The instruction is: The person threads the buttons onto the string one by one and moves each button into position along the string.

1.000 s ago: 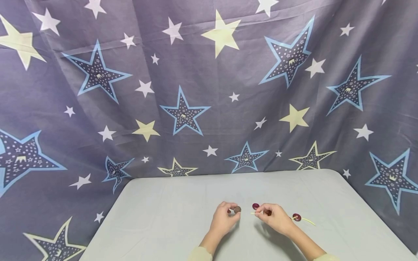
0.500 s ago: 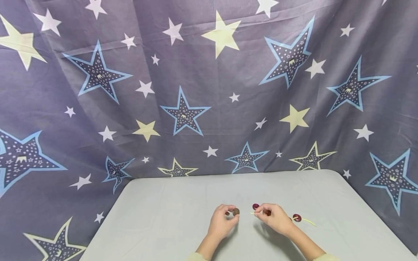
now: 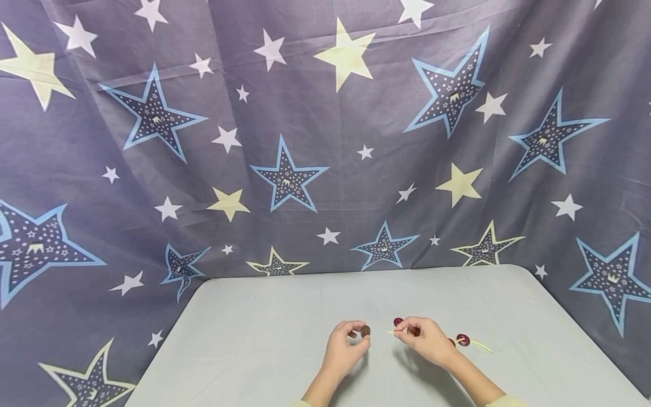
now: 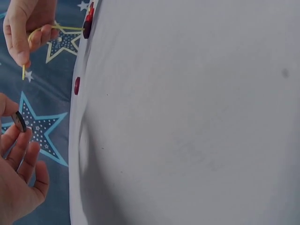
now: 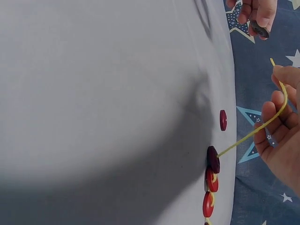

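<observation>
My left hand [image 3: 342, 349] pinches a dark round button [image 4: 19, 121] on edge between thumb and fingertips. Across from it, my right hand [image 3: 428, 341] pinches a yellow cord [image 5: 248, 135] close to its tip, which pokes out toward the left hand. A gap separates the cord's tip from the dark button. In the right wrist view the cord runs down from the fingers to a dark maroon button [image 5: 213, 160], with red buttons [image 5: 208, 204] threaded behind it on the table. Part of this string is hidden under the right hand in the head view.
One loose maroon button [image 3: 398, 321] lies on the pale tabletop [image 3: 264, 328], just beyond the right hand's fingers. The cord's tail [image 3: 481, 346] trails off to the right past a strung button [image 3: 463, 340]. A star-patterned curtain [image 3: 305, 113] hangs behind the table.
My left hand has drawn slightly left and down with the dark button, which has turned a little in the fingers. The right hand stays nearly still with the cord.
</observation>
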`<state>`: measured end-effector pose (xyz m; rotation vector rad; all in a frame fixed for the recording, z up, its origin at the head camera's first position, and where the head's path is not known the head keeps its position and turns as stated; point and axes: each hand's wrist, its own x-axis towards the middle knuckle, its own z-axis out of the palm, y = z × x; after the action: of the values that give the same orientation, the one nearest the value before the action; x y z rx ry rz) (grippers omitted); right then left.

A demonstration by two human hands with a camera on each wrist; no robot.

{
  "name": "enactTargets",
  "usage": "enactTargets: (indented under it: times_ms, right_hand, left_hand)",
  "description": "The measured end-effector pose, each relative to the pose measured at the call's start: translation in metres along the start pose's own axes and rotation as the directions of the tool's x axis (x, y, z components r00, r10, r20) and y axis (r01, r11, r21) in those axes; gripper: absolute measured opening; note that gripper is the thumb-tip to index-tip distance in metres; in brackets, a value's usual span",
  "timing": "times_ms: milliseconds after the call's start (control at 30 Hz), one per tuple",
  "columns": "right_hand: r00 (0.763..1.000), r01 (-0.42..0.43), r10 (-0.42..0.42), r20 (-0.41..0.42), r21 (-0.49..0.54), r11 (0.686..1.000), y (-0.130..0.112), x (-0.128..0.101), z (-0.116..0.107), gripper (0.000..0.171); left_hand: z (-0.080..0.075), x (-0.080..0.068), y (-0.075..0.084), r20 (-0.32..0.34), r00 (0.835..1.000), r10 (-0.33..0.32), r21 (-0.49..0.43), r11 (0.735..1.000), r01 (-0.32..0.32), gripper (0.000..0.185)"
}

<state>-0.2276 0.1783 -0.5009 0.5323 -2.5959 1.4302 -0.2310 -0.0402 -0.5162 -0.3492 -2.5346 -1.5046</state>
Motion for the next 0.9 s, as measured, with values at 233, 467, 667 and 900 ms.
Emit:
enactTargets:
  times_ms: [233, 467, 667, 900]
  right_hand:
    - [1.0, 0.001, -0.001, 0.007, 0.018, 1.0, -0.003, 0.0, 0.002, 0.008]
    - [1.0, 0.009, -0.009, 0.007, 0.033, 0.999, -0.005, 0.001, 0.003, 0.007]
    - [1.0, 0.027, -0.027, 0.003, 0.022, 0.999, -0.007, 0.0, 0.004, 0.005]
    - [1.0, 0.019, -0.019, 0.009, 0.016, 1.0, -0.007, 0.0, 0.006, 0.007]
  left_hand:
    - [0.001, -0.002, -0.002, 0.01, 0.999, -0.047, -0.129, 0.99, 0.048, 0.026]
    - [0.004, -0.001, -0.004, 0.035, 0.996, -0.085, -0.225, 0.97, 0.091, 0.031]
    - [0.009, -0.003, -0.002, 0.062, 0.994, -0.087, -0.275, 0.956, 0.101, 0.032]
    - [0.011, -0.006, 0.0, 0.126, 0.988, -0.087, -0.34, 0.932, 0.125, 0.032]
